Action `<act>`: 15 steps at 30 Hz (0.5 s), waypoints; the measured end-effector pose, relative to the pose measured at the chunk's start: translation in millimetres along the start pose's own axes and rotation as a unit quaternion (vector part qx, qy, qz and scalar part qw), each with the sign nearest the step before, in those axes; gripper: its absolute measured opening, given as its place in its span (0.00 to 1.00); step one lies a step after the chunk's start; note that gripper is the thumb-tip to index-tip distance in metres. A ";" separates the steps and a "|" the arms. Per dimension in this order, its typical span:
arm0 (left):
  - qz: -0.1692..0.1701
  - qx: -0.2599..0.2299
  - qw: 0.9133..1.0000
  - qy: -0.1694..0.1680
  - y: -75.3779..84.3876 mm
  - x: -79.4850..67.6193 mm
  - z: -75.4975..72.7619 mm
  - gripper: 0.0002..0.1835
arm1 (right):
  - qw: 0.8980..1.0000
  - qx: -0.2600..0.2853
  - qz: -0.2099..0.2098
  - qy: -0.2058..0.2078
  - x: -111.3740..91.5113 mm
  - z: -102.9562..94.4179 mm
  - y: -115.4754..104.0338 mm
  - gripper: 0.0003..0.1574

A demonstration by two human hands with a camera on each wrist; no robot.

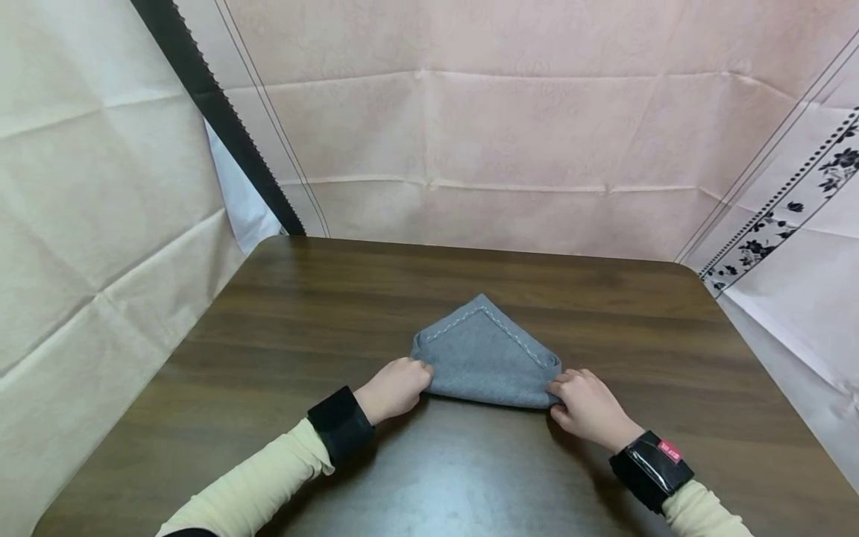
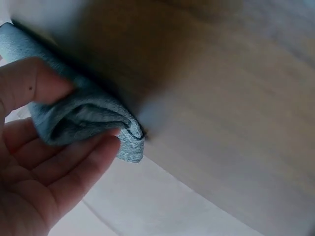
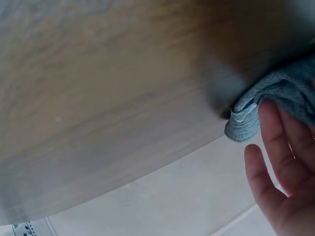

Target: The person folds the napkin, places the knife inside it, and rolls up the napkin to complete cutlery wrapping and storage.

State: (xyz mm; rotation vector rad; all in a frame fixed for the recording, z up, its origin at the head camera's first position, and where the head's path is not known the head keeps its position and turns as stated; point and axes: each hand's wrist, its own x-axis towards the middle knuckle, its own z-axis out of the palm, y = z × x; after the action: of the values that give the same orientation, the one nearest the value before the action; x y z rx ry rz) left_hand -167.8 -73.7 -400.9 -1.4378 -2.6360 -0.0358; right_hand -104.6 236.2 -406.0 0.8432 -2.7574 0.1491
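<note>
1. Table (image 1: 282,335) of dark wood spreads under both hands, with creased paper sheets (image 1: 537,134) hung beyond it.
2. Grey cloth (image 1: 486,358), folded to a point, lies between the hands; it looks soft, light and limp, best taken at its corners.
3. Left hand (image 1: 394,388) pinches the near left corner; right hand (image 1: 585,406) grips the right.

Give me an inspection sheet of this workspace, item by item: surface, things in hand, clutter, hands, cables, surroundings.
Surface: dark wooden table, rounded corners, a dull glare patch near the front edge.
Things in hand: grey cloth folded to a triangle, stitched point facing away, lying on the table.
Clutter: nothing seen.
Hands: left hand pinches the cloth's left corner, thumb on top; right hand holds the right corner, grip detail partly out of frame. Black bands on both wrists.
Cables: nothing seen.
Surroundings: creased pink sheet behind, pale sheet left, floral-bordered white sheet right.
</note>
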 end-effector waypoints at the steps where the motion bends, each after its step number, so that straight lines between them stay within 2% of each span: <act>1: -0.002 -0.012 1.000 0.001 -1.1 0.5 0.5 0.06 | 1.000 0.012 0.003 -0.004 -0.5 -0.7 0.8 0.06; 3: -0.007 -0.041 0.999 0.002 -4.2 1.2 0.9 0.06 | 0.999 0.047 0.016 -0.014 -1.7 -1.9 3.8 0.07; 6: -0.017 -0.112 0.994 -0.008 -10.0 -0.4 -0.6 0.06 | 0.992 0.119 0.038 -0.030 -2.4 -3.5 8.9 0.07; 8: -0.022 -0.168 0.985 -0.022 -13.7 -2.9 -2.3 0.09 | 0.985 0.165 0.046 -0.036 -2.3 -5.0 11.7 0.08; 10: -0.025 -0.225 0.973 -0.035 -17.2 -6.2 -3.7 0.13 | 0.979 0.198 0.041 -0.030 -1.9 -5.4 13.2 0.10; 13: -0.016 -0.284 0.958 -0.044 -22.4 -10.3 -3.8 0.16 | 0.976 0.213 0.035 -0.002 -2.6 -4.9 14.5 0.11; 15: -0.005 -0.304 0.952 -0.042 -25.9 -12.1 -2.6 0.17 | 0.974 0.221 0.044 0.014 -3.1 -4.0 15.0 0.12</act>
State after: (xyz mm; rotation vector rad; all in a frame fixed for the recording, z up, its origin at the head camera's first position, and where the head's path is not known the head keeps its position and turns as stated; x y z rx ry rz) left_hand -182.7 -98.2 -398.7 -1.6023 -2.8367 -0.8766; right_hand -109.7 250.9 -403.3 0.8059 -2.7746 0.8080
